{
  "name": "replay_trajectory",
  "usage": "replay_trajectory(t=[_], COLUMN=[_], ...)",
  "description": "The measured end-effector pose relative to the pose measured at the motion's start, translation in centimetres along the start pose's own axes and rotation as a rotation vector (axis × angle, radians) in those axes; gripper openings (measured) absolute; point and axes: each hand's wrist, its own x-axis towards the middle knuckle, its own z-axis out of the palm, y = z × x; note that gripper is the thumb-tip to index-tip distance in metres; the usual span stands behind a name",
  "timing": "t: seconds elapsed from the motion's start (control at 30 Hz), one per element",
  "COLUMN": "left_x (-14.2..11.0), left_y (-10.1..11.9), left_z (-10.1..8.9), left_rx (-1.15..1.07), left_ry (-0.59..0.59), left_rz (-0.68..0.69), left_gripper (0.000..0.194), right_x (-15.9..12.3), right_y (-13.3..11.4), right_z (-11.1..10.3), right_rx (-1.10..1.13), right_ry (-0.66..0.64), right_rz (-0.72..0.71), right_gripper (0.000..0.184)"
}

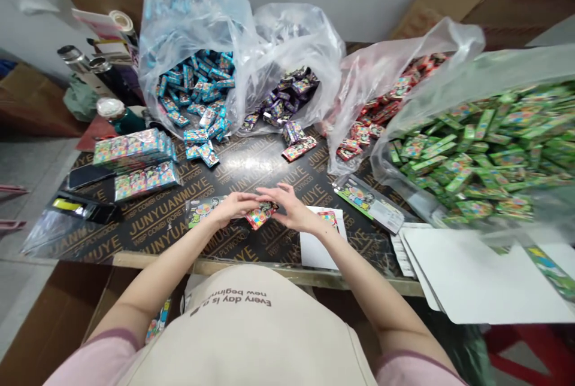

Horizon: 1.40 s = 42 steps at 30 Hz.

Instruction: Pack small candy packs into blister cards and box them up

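Just in front of my body, both hands meet over a small red printed box (260, 216) with bright coloured circles. My left hand (234, 206) has its fingers closed at the box's left and top side. The fingers and thumb of my right hand (290, 206) bend around its right side. Under my left wrist lies a clear printed plastic pouch (200, 210). A white card (321, 249) sits beneath my right forearm, with another red box (330, 218) at its top. Fingertips partly cover the held box.
Open plastic bags of blue boxes (197, 84), purple boxes (287, 96), red boxes (386, 99) and green boxes (480, 146) line the back. Stacked wrapped packs (146, 179) and a tape dispenser (85, 206) stand left. A printed pouch (368, 201) and white sheets (485, 278) lie right.
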Motion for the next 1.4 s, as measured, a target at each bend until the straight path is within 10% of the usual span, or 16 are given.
replay_trajectory(t=[0.33,0.53,0.67,1.03,1.17,1.27,1.4], left_x=[-0.1,-1.3,-1.6,-1.9,-0.7,0.2,0.9], left_y=[-0.8,-2.0,-3.9,-3.5,-3.9,-4.2,-5.0], left_z=[0.4,-2.7,-4.6,-4.5,-3.9,-3.1,-2.3], left_rx=[-0.242,0.735,1.196,1.052,1.054,1.094,1.206], left_ry=[0.121,0.307,0.202,0.150,0.251,0.245,0.225], left_rz=[-0.017,0.387,0.443,0.587,0.593,0.623,0.568], left_gripper=[0.045,0.086,0.107,0.112,0.113,0.112,0.106], right_x=[0.7,-0.2,-1.1,-0.8,-1.5,-2.6,-7.0], right_y=[-1.2,0.4,1.6,0.9,-0.7,-0.2,5.2], right_z=[2.4,3.1,4.0,4.8,5.3,4.0,-3.4], right_rx=[-0.035,-0.244,-0.302,0.065,-0.023,-0.107,-0.440], right_ry=[0.247,0.375,0.320,0.167,0.237,0.184,0.551], right_rz=[0.102,0.182,0.210,0.300,0.294,0.256,0.739], right_gripper=[0.085,0.069,0.063,0.110,0.089,0.074,0.077])
